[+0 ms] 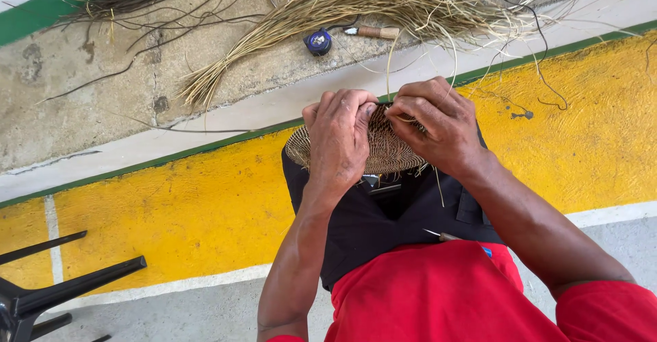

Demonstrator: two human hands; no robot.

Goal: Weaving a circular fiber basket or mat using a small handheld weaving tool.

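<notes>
The left hand (339,136) is closed tight around a round woven basket piece (383,147) that sits on the person's lap. The right hand (438,123) pinches a thin straw at its top edge. A pile of dry straw (356,13) lies on the floor.

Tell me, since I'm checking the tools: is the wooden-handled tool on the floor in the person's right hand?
No: the wooden-handled tool lies on the concrete beside the fibre bundle, while the right hand grips the woven disc.
</notes>
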